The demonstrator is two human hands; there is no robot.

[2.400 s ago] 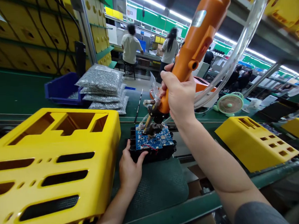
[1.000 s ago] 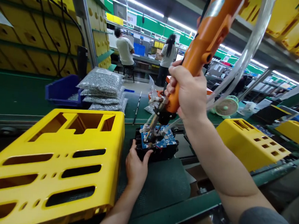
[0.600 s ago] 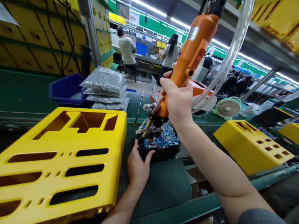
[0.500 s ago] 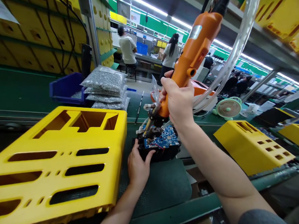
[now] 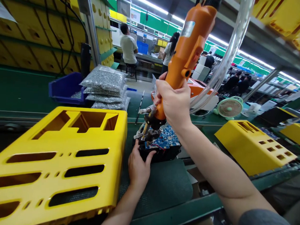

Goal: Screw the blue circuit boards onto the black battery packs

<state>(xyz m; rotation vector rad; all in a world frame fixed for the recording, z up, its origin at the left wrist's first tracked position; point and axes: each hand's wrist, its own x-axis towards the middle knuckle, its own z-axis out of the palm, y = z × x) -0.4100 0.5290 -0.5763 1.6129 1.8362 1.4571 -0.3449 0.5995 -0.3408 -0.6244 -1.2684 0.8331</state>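
My right hand (image 5: 174, 100) is wrapped round an orange power screwdriver (image 5: 191, 44), held at a tilt with its tip down at the left end of a black unit (image 5: 163, 155). A blue circuit board (image 5: 168, 138) lies on top of that unit, with thin red wires at its front edge. My left hand (image 5: 139, 165) grips the near left side of the black unit, thumb and forefinger apart against it. Close by on the left stands a large yellow housing (image 5: 88, 139) with slots.
Bags of small metal parts (image 5: 105, 80) are stacked behind, beside a blue bin (image 5: 65, 88). On the right are another yellow housing (image 5: 253, 148) and a green fan (image 5: 230, 107). A clear hose (image 5: 230, 56) hangs near the screwdriver. People sit and stand farther back.
My right hand and the screwdriver have shifted left and slightly down, bringing the tip to the unit's left end. My left hand has stayed in place.
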